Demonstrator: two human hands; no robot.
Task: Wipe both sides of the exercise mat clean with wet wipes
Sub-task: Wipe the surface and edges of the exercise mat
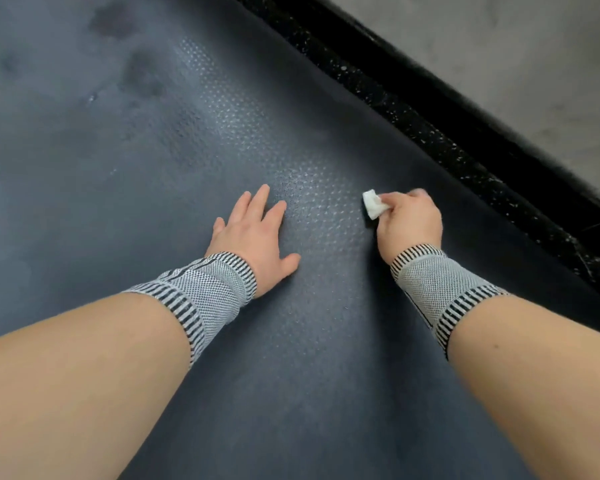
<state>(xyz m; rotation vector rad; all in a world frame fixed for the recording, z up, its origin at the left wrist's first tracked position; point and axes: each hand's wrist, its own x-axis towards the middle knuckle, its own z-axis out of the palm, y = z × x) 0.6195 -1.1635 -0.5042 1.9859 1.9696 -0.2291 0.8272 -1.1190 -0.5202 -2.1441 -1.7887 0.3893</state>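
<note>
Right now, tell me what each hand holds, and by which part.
The right hand pinches a folded white wipe by its near end. The left hand holds nothing; it rests flat on the mat.

The exercise mat [194,140] is dark grey-blue with a fine dotted texture, lying flat and filling most of the scene, its right edge running diagonally from far to near. Darker damp patches mark its far left. A small white folded wet wipe [373,203] touches the mat near its right edge.
</note>
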